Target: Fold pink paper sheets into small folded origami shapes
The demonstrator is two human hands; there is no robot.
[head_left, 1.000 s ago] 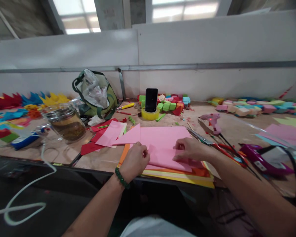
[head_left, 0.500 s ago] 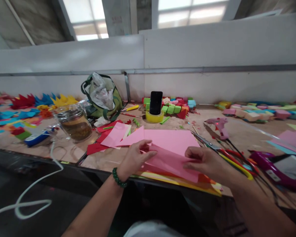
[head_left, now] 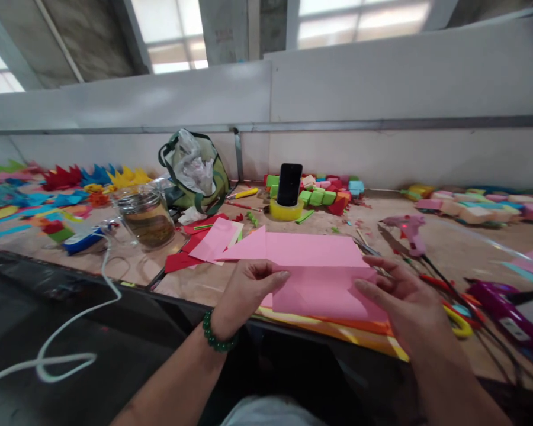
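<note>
A sheet of pink paper (head_left: 324, 293) is held tilted near the table's front edge, facing me. My left hand (head_left: 246, 290), with a green bead bracelet (head_left: 215, 334) at the wrist, pinches its upper left corner between thumb and finger. At the upper right corner my right hand (head_left: 406, 302) grips it, thumb in front and fingers partly behind. Just beyond lies more pink paper (head_left: 311, 248), with a triangular pink piece at its left. Orange and yellow sheets (head_left: 337, 334) stick out underneath. Scissors lie partly hidden behind my right hand.
A pink glue gun (head_left: 408, 231) and a purple tool (head_left: 506, 310) lie at right. A phone (head_left: 289, 184) stands in a yellow tape roll (head_left: 286, 211) at the back. Left are a glass jar (head_left: 146, 219), a green bag (head_left: 217, 177) and red paper scraps (head_left: 180, 262).
The held pink sheet has been raised and turned to face me, its top edge now straight. My right hand has shifted right and opened its grip around the corner. The view has swung slightly left.
</note>
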